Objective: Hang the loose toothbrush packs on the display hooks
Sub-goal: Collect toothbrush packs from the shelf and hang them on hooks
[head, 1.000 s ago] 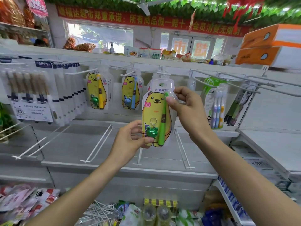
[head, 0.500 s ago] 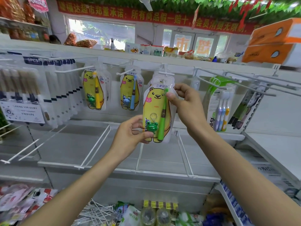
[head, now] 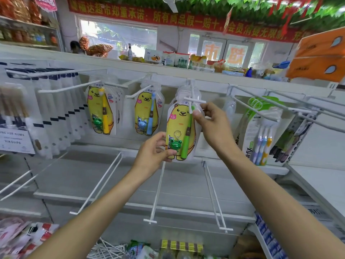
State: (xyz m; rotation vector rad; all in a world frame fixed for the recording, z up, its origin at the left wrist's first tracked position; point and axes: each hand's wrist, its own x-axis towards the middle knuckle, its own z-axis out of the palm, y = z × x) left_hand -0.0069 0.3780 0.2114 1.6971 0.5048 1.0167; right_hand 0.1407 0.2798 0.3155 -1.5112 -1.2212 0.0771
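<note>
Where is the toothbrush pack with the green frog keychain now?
In the head view it is at centre, the green frog toothbrush pack, held between both hands at the tip of a display hook, right of the blue-brush pack.

Red banner [head: 168, 15] over window [head: 119, 40]; orange boxes [head: 317, 57] top right; boxed goods, possibly snacks [head: 168, 59], on ledge.

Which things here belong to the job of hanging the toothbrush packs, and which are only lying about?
Part of the job:
- yellow bear pack with green toothbrush and frog keyring
- left hand, holding its lower edge
- right hand, pinching its top
- white wire hook with crossbar tip

Only lying about:
- hanging yellow-brush bear pack
- hanging blue-brush bear pack
- orange cartons
</note>
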